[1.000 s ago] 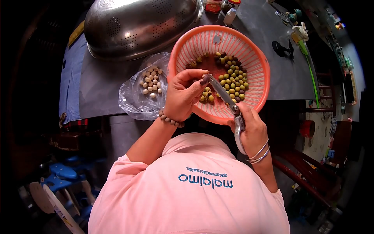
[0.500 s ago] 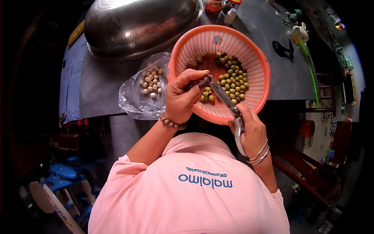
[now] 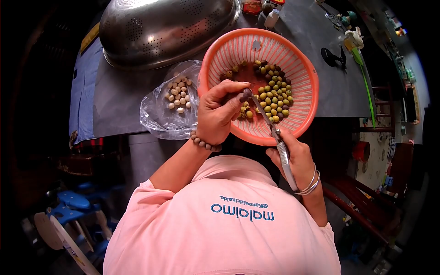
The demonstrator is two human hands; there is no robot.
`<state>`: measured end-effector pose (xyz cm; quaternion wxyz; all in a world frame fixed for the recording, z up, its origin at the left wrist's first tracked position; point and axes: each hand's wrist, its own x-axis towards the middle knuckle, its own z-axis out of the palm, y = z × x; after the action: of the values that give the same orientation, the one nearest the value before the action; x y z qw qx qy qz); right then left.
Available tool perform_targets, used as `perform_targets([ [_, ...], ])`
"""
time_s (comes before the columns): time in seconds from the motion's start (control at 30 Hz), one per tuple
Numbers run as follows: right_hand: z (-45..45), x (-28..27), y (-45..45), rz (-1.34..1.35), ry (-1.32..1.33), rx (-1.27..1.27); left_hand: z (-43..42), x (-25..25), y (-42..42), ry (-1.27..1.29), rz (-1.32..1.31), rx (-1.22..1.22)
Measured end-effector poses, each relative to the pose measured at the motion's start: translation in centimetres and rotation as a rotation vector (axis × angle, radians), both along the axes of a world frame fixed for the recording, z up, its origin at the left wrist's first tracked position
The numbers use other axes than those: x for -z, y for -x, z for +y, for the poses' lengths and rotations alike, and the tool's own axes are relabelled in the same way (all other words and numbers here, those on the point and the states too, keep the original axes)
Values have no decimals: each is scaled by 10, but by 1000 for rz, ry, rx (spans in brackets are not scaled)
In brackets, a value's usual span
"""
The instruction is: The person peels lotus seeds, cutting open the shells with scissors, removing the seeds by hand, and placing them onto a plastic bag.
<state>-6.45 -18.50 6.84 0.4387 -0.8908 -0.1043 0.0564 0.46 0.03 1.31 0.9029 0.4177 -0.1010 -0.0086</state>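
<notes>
Between the thumb and fingers of my left hand (image 3: 215,112) is a small dark purple round fruit (image 3: 247,93), held over the near left part of an orange plastic basket (image 3: 313,68). My right hand (image 3: 297,158) is wrapped around the grey handle of metal scissors (image 3: 283,158). Their blades point up and left, with the tips at the fruit; whether they cut into it I cannot tell. Inside the basket lie many green and brown-purple fruits (image 3: 275,96). Left of my left hand, pale peeled kernels (image 3: 180,95) rest in a clear plastic bag (image 3: 155,118).
A large perforated metal colander (image 3: 160,34) lies upside down at the back left of the grey table (image 3: 119,101). Jars and a white bottle (image 3: 272,18) stand behind the basket. To the right are a black stand (image 3: 333,58) and a green stick (image 3: 365,87).
The scissors have turned in my right hand: the blades now show edge-on and narrower, and the handle has swung down and right. My left hand has moved slightly right, still pinching the fruit.
</notes>
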Motion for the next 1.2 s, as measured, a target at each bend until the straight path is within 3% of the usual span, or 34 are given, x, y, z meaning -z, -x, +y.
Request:
perform_targets([
  [0.37,-1,-9,1,338,-178,-50,1,-3,0,51,-7,-5],
  [0.47,0,-13,-1,500,-296,-49,0,-8,0,18,-30,-41],
  [0.53,1,-12,0,608,-508,-48,-1,-9,-1,58,-33,-59],
  [0.67,4,-14,-2,674,-572,-21,-1,-9,-1,85,-32,-59],
  [0.77,3,-9,-7,618,-468,-43,-1,-5,-2,85,54,-83],
  [0.83,5,-5,-6,255,-90,-11,0,-2,-3,38,82,-59],
  [0.93,8,-6,-5,34,124,31,2,2,-4,77,40,-24],
  [1.07,6,2,-5,-197,253,36,0,-8,-1,79,106,-47],
  [1.2,4,4,-4,-196,284,63,-1,-5,-1,110,124,-12],
])
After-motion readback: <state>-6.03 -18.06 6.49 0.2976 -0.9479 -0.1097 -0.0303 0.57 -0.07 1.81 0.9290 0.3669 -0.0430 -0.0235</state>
